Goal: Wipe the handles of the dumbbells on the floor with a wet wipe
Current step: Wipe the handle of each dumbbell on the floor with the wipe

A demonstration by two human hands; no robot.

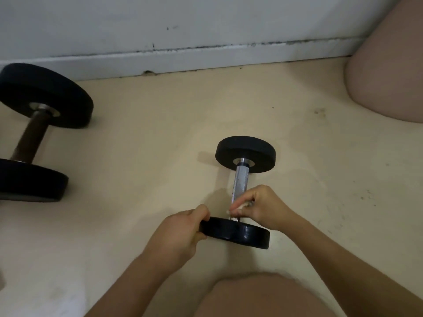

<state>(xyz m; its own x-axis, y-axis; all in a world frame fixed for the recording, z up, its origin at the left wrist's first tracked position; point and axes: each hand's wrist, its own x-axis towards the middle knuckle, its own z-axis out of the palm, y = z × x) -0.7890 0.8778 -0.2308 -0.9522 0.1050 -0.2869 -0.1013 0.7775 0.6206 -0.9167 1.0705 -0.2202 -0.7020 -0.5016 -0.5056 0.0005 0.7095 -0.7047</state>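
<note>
A small dumbbell lies on the beige floor in the middle, with a silver handle (239, 183) between two black plates. My left hand (180, 234) grips the left edge of the near plate (238, 234). My right hand (261, 205) pinches a white wet wipe (235, 209) against the near end of the handle, just above that plate. The far plate (245, 152) stands free. A larger dumbbell (34, 131) with a dark handle lies at the left edge.
A white wall with a scuffed baseboard (206, 58) runs along the back. My knees show at the upper right (386, 72) and at the bottom (263, 298). Bare floor (148, 138) lies between the two dumbbells.
</note>
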